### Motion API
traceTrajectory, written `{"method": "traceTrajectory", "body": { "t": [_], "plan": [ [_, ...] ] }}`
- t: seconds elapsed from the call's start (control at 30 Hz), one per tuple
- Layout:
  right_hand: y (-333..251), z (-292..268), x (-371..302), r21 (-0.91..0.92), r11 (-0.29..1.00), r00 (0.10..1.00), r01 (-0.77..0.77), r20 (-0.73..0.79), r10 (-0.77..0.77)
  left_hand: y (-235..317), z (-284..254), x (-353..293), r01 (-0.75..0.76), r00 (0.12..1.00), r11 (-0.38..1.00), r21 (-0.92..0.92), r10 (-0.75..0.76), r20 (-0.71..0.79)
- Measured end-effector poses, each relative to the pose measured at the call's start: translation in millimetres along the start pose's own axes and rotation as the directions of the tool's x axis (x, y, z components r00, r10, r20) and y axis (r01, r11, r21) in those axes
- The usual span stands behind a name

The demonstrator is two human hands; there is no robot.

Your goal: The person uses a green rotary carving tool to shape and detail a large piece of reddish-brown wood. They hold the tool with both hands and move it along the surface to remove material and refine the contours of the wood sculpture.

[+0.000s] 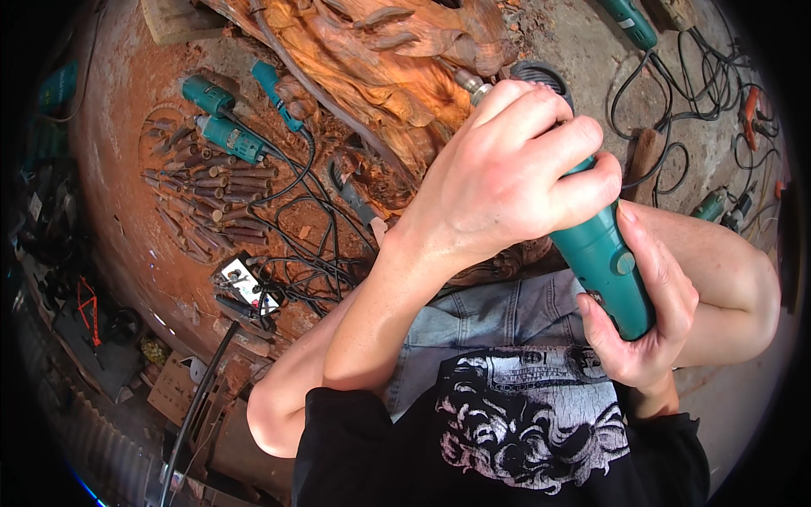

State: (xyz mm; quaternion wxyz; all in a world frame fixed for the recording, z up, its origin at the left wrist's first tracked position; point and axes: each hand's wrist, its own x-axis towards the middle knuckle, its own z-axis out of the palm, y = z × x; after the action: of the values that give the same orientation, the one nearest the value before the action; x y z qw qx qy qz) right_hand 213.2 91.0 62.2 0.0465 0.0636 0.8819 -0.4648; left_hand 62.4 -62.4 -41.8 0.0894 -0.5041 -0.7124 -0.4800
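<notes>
A green die grinder [601, 253] lies slantwise across my front, its metal nose [470, 82] pointing up and left at an orange-brown carved wood piece [363, 72]. My left hand [507, 160] wraps over the front of the grinder's body, knuckles up. At the rear end, my right hand [655, 308] grips the body with the thumb on one side and the fingers on the other. Whether the nose touches the wood, I cannot tell. Flowing folds are carved into the wood's surface.
Left on the dusty floor lie a heap of wooden-handled carving chisels [211, 198], several green power tools [232, 139] and a white power strip [245, 283] with tangled black cords. More cords [710, 84], a green tool [629, 21] and red-handled pliers [750, 114] lie at the right.
</notes>
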Motion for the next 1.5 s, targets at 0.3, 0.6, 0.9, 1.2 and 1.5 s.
{"method": "traceTrajectory", "body": {
  "t": [0.3, 0.6, 0.9, 1.2, 1.5],
  "plan": [
    [3.5, 6.6, -6.0, 0.008, 0.999, 0.997, 0.054, -0.051, -0.053, 5.9, -0.6, -3.6, 0.028, 0.998, 0.999, -0.022, -0.027, 0.050],
    [-1.1, -0.8, 6.5, 0.006, 1.000, 0.999, 0.008, 0.045, -0.009, -1.8, -0.9, -2.5, 0.043, 0.998, 0.999, 0.009, -0.043, -0.036],
    [-1.3, 6.0, 11.0, 0.010, 0.998, 0.997, 0.062, -0.048, -0.061, -0.8, -8.1, -0.2, 0.066, 0.997, 0.997, -0.038, -0.065, 0.038],
    [-4.0, 3.6, -5.6, 0.046, 0.998, 0.998, -0.044, 0.047, 0.042, 3.8, -5.3, -0.2, 0.064, 0.996, 0.997, -0.033, -0.062, 0.063],
    [4.9, 11.1, -13.2, 0.042, 0.999, 0.999, 0.015, -0.032, -0.013, 8.0, -7.0, -3.4, 0.058, 0.992, 0.998, 0.006, -0.058, 0.112]
  ]
}}
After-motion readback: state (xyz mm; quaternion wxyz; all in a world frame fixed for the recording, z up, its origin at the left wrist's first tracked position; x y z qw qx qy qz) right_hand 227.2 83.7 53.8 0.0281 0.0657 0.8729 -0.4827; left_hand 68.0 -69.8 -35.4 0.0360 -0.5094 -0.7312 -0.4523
